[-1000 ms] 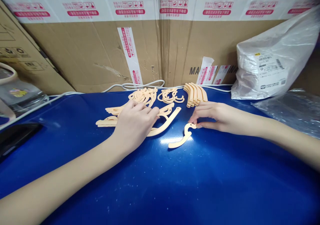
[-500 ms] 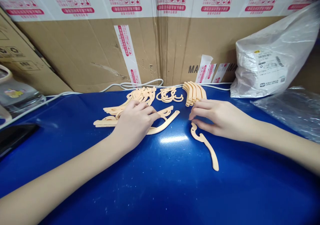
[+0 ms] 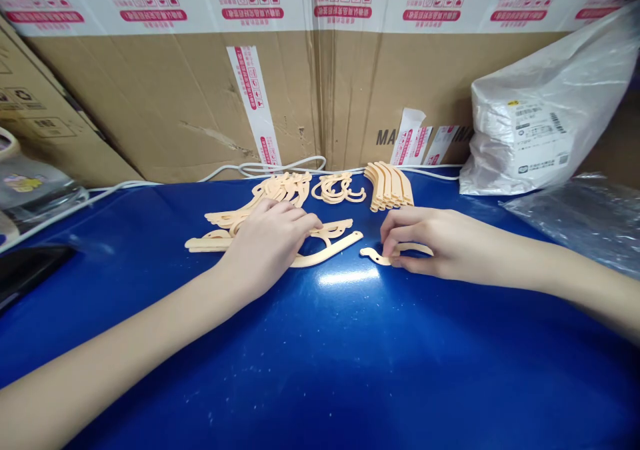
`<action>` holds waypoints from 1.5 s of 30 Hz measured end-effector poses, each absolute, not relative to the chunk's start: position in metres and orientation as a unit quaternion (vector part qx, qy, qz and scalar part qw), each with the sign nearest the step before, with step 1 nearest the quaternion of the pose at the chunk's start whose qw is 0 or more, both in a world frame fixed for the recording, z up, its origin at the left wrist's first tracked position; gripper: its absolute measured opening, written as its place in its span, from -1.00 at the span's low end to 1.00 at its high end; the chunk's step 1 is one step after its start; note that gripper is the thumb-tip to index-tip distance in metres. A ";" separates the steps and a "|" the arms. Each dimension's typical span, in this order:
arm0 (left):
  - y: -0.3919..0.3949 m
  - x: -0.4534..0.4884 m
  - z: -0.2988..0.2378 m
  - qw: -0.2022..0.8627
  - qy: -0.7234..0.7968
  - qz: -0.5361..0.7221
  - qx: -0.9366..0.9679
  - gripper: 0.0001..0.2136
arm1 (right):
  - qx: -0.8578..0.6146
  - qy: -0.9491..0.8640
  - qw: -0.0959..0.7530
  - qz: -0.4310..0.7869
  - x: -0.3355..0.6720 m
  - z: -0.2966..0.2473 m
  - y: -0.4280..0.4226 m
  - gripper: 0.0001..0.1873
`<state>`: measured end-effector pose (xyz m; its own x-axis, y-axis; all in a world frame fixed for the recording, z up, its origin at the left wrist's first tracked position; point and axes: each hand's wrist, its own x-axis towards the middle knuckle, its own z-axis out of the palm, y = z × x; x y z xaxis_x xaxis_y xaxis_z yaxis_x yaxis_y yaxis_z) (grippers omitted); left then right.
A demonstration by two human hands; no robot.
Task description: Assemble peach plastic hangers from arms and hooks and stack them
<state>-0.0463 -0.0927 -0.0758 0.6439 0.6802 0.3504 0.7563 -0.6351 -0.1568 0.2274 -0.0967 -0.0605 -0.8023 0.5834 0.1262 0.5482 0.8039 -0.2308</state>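
Observation:
Fingers curled, my left hand (image 3: pixel 270 240) rests over cream plastic hanger parts, gripping a curved hanger arm (image 3: pixel 335 247) whose end sticks out to the right. Other parts (image 3: pixel 205 244) show left of that hand; its palm hides their middles. My right hand (image 3: pixel 435 240) pinches a slim, wavy hanger piece (image 3: pixel 373 256) lying nearly level at the table surface, partly covered by the fingers. Behind my left hand is a loose pile of hanger parts (image 3: pixel 280 190). Beside it lie several hooks (image 3: pixel 336 189), then a neat row of curved hanger arms (image 3: pixel 390 185).
A large cardboard box (image 3: pixel 175 90) stands along the back of the blue table (image 3: pixel 300 370), a white cable (image 3: pixel 220 170) at its foot. A white plastic parcel (image 3: pixel 520 137) and clear film (image 3: pixel 575 210) are at right. A dark phone-like object (image 3: pixel 35 273) lies at left.
The piece at my right hand has swung from pointing toward me to lying nearly level, and its tip has shifted left. The arm under my left hand has moved slightly.

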 end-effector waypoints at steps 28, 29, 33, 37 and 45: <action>-0.117 -0.027 -0.086 -0.081 -0.352 -0.122 -0.925 -0.89 | -0.374 -0.900 0.126 0.184 0.213 -0.062 -0.102 -0.63; -0.115 -0.027 -0.086 -0.102 -0.353 -0.126 -0.922 -0.87 | -0.384 -0.898 0.122 0.177 0.212 -0.062 -0.103 -0.63; -0.110 -0.030 -0.082 -0.141 -0.375 -0.170 -0.900 -0.83 | -0.416 -0.887 0.113 0.165 0.210 -0.068 -0.105 -0.68; -0.105 -0.032 -0.079 -0.178 -0.420 -0.180 -0.871 -0.67 | -0.399 -0.896 0.115 0.157 0.210 -0.078 -0.105 -0.62; -0.094 -0.034 -0.083 -0.240 -0.432 -0.198 -0.847 -0.69 | -0.355 -0.908 0.144 0.170 0.208 -0.086 -0.109 -0.79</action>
<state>-0.0339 -0.0943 -0.0827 0.5491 0.8260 0.1271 0.6360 -0.5117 0.5777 0.2080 -0.1092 -0.0864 -0.7070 0.6932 0.1405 0.5951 0.6903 -0.4115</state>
